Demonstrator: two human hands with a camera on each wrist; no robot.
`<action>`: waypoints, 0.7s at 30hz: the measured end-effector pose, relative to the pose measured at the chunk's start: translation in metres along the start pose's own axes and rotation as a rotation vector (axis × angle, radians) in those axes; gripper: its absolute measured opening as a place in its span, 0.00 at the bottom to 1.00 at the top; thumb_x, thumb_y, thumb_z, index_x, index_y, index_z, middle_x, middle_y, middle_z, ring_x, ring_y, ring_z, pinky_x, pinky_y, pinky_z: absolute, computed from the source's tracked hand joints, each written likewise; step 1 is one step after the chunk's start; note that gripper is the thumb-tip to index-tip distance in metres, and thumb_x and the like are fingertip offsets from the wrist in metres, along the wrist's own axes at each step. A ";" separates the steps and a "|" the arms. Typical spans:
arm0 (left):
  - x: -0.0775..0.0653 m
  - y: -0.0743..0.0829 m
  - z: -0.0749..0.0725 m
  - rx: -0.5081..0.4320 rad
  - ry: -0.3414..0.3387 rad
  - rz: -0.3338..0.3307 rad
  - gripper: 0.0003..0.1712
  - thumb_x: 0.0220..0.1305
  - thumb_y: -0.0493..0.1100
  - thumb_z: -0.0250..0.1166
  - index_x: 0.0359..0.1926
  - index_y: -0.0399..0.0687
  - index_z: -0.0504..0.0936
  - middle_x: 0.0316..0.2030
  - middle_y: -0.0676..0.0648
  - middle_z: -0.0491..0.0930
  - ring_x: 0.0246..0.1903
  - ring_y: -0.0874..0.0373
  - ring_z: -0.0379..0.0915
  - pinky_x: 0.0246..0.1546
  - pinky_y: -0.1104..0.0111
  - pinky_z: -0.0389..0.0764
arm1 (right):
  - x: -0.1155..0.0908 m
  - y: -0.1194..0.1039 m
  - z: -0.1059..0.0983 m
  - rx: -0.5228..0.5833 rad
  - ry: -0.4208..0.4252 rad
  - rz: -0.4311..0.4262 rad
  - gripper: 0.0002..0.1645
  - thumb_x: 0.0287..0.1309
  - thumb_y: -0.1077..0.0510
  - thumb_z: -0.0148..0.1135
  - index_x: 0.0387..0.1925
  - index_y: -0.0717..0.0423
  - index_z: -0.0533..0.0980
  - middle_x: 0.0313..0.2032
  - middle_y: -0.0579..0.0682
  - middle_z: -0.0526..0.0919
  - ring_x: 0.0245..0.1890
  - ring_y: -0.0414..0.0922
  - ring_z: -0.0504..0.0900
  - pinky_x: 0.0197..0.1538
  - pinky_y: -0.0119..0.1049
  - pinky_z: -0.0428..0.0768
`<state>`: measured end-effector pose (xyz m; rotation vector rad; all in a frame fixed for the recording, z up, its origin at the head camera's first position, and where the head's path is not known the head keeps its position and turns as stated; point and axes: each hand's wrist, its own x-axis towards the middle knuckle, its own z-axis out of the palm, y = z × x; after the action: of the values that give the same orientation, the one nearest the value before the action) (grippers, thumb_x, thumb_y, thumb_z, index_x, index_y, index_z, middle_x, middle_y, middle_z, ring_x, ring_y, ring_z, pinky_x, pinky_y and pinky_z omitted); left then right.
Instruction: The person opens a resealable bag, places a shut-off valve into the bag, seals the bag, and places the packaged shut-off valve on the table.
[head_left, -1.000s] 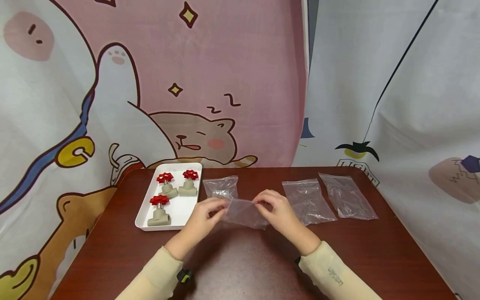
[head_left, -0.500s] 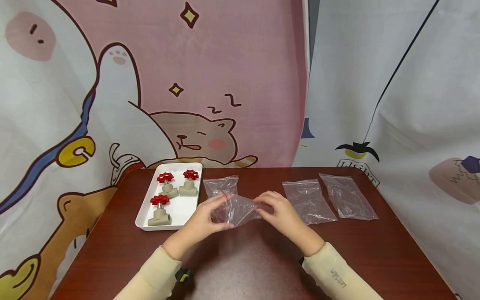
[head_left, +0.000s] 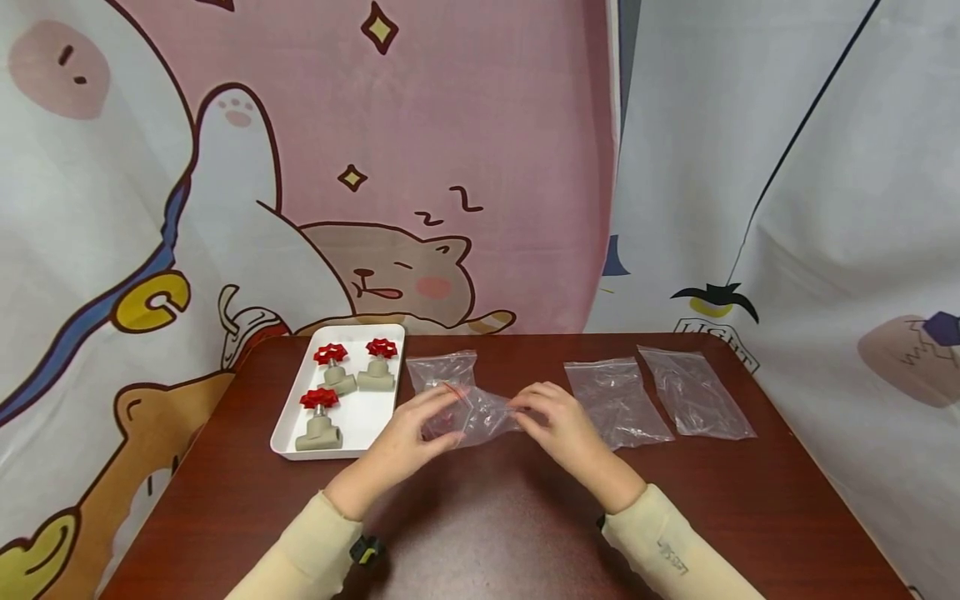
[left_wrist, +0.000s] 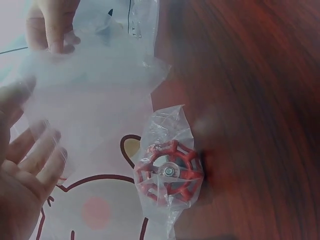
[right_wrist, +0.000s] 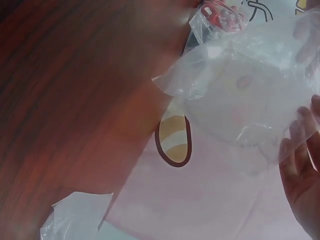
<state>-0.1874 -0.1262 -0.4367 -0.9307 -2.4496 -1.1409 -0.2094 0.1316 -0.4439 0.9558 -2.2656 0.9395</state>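
Note:
Between my hands, above the table, is a clear plastic zip bag [head_left: 486,418] with a red line along its mouth. My left hand [head_left: 411,433] holds the mouth side, thumb and fingers spread apart and curved around the film. My right hand [head_left: 551,417] pinches the bag's right side. In the left wrist view, the film partly veils the left fingers [left_wrist: 40,155]. Behind the held bag lies another clear bag [head_left: 442,367]. A valve with a red handwheel [left_wrist: 170,172] shows inside that one in the left wrist view.
Left of my hands stands a white tray [head_left: 367,429] with three beige valves [head_left: 318,432] that have red handwheels. Two flat clear bags, a nearer bag [head_left: 618,404] and a farther bag [head_left: 697,396], lie at the right. A printed cloth hangs behind the table [head_left: 480,533].
A second ago both hands pinched the flat bag by its edge. Since then the left thumb and fingers have spread apart, and the bag has opened out and crumpled.

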 end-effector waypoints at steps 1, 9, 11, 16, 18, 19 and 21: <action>0.000 0.000 0.000 -0.011 0.011 -0.001 0.27 0.53 0.41 0.72 0.55 0.49 0.78 0.54 0.50 0.77 0.53 0.56 0.75 0.52 0.64 0.77 | 0.000 0.000 0.000 -0.003 0.008 0.004 0.08 0.48 0.62 0.71 0.32 0.49 0.82 0.33 0.40 0.83 0.37 0.39 0.77 0.40 0.31 0.75; -0.004 -0.005 -0.003 -0.159 0.147 -0.015 0.14 0.58 0.36 0.67 0.46 0.48 0.82 0.42 0.48 0.82 0.36 0.60 0.79 0.33 0.72 0.81 | -0.001 0.002 -0.001 -0.008 0.053 0.026 0.07 0.47 0.64 0.71 0.31 0.50 0.82 0.31 0.42 0.83 0.35 0.39 0.78 0.40 0.31 0.76; -0.007 -0.009 -0.007 -0.158 0.203 -0.017 0.13 0.57 0.34 0.67 0.45 0.46 0.83 0.38 0.47 0.82 0.33 0.60 0.78 0.30 0.73 0.80 | -0.002 0.003 -0.002 -0.001 0.059 0.035 0.07 0.48 0.64 0.70 0.31 0.51 0.82 0.31 0.42 0.83 0.35 0.40 0.79 0.40 0.30 0.75; -0.012 -0.004 -0.032 -0.165 0.276 -0.155 0.12 0.56 0.30 0.65 0.44 0.37 0.82 0.36 0.40 0.82 0.33 0.60 0.77 0.32 0.71 0.80 | -0.003 0.005 -0.005 0.019 0.067 0.063 0.06 0.49 0.63 0.70 0.31 0.51 0.83 0.32 0.43 0.83 0.36 0.40 0.79 0.41 0.29 0.76; -0.013 -0.001 -0.045 -0.191 0.282 -0.263 0.12 0.58 0.30 0.65 0.45 0.34 0.81 0.38 0.37 0.82 0.35 0.63 0.77 0.36 0.71 0.81 | -0.004 0.006 -0.006 0.020 0.074 0.069 0.06 0.49 0.63 0.70 0.31 0.51 0.83 0.32 0.43 0.83 0.36 0.40 0.79 0.42 0.28 0.76; -0.015 -0.006 -0.049 -0.214 0.283 -0.302 0.13 0.58 0.31 0.64 0.46 0.34 0.81 0.39 0.37 0.82 0.36 0.66 0.77 0.38 0.73 0.80 | -0.004 0.007 -0.006 0.017 0.082 0.067 0.07 0.48 0.64 0.70 0.31 0.51 0.83 0.32 0.43 0.83 0.36 0.40 0.80 0.41 0.28 0.76; -0.017 -0.014 -0.059 -0.258 0.272 -0.380 0.14 0.60 0.33 0.64 0.47 0.33 0.80 0.40 0.35 0.82 0.37 0.66 0.79 0.38 0.75 0.79 | -0.005 0.008 -0.006 0.017 0.098 0.065 0.08 0.47 0.65 0.71 0.30 0.51 0.83 0.32 0.42 0.83 0.35 0.39 0.80 0.41 0.27 0.75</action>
<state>-0.1847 -0.1851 -0.4154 -0.3377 -2.3457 -1.6208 -0.2115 0.1420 -0.4465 0.8289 -2.2210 1.0123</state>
